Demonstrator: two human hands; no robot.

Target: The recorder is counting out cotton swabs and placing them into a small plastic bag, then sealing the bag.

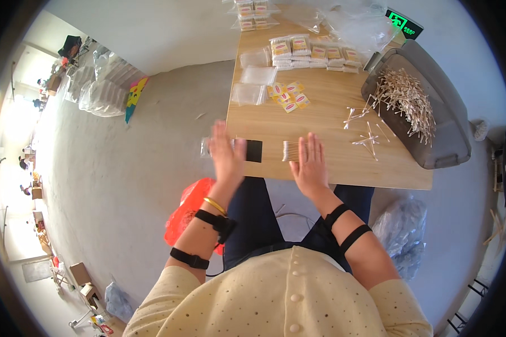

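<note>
My right hand point(311, 164) lies flat with fingers stretched, partly over a neat row of cotton swabs point(289, 150) on the wooden table. It touches or hovers just over the row's right end; I cannot tell which. My left hand point(227, 154) is also stretched out, at the table's left edge. Part of a flat black rectangular piece point(254, 151) shows beside it, and the hand hides what lies to the left of that piece. A bit of clear plastic point(204, 147) sticks out past the fingers on the far side. Neither hand grips anything.
A grey translucent bin point(444, 147) of loose cotton swabs point(405, 101) leans at the right; stray swabs point(366, 140) lie near it. Farther back are yellow-and-white cards point(288, 96), clear bags point(249, 94) and packed swab bundles point(315, 53). A red bag point(188, 210) hangs below left.
</note>
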